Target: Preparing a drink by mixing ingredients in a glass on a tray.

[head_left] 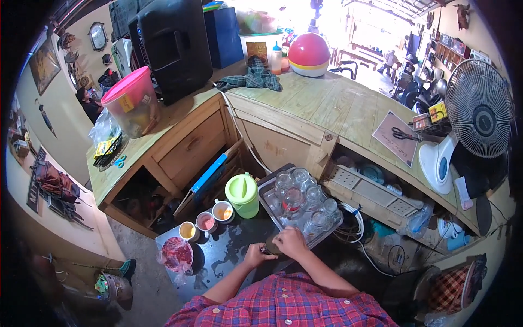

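Low over the dark wet table [218,261], my two hands meet close in front of my body. My left hand [260,254] is closed, with a small dark bit at its fingertips. Bent over beside it, my right hand [290,242] has its fingers on a brownish, roundish thing that I cannot make out. Just beyond my right hand lies a metal tray [332,223] of upturned clear glass mugs [293,199]. A light green lidded pitcher [242,195] stands left of the tray. Next to it are three cups [206,222] with orange, pink and yellow contents.
A plastic bag of red stuff [177,254] lies at the table's left. Beyond is a wooden counter [321,103] with a pink-lidded tub [131,103], a cloth [253,76], a red-and-white ball-like container [309,53], scissors [404,134] and a fan [482,109]. White cable [359,229] hangs at right.
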A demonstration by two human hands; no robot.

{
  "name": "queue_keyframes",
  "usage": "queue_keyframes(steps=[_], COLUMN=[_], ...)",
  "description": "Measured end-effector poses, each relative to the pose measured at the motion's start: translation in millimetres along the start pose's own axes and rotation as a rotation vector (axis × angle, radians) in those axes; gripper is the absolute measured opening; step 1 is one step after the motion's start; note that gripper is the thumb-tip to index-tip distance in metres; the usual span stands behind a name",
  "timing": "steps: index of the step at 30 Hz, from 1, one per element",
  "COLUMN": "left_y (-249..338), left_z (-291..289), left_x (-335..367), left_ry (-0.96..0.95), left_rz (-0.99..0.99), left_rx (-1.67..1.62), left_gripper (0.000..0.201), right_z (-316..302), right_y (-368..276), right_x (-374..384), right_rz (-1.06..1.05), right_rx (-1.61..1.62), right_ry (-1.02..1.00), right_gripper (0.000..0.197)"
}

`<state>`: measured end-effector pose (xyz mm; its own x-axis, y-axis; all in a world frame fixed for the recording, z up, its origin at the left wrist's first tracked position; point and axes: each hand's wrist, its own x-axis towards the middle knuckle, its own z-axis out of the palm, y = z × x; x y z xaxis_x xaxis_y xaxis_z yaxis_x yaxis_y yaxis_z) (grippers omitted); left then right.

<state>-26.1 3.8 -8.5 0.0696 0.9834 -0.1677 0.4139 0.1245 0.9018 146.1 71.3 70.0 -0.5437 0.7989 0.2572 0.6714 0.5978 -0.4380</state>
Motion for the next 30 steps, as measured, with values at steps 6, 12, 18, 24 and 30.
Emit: queue_keyframes(steps=[6,12,18,24,30], left_y=[-2.8,10.7,-1.1,-2.3,0.3], left_z=[1.6,-2.4,2.1,2.0,0.9], left_x=[0.4,1.0,2.7,2.1,0.7], left_ry=[0.012,-0.014,0.002,0.017,-0.006], left_rz=[0.019,-0.034,0.004,0.025,0.014], left_rx=[-0.01,0.005,-0.003,-0.015,-0.054], left_gripper=[0.042,0.043,0.042,0.041,0.039], right_z=[5.5,4.9,3.1,3.2,8.2], right_y=[5.8,9.3,5.3,2.5,6.0], right_x=[-0.8,-2.6,-0.7,0.2,-1.9], right_rz=[0.02,0.028,0.014,0.046,0.055], right_rx=[0.004,0.009,-0.032,-0.085,-0.047], right_ry=[-0.074,-0.039,-0.051,-0.071,-0.041], right_gripper=[0.017,0.014,0.016,0.016,0.015])
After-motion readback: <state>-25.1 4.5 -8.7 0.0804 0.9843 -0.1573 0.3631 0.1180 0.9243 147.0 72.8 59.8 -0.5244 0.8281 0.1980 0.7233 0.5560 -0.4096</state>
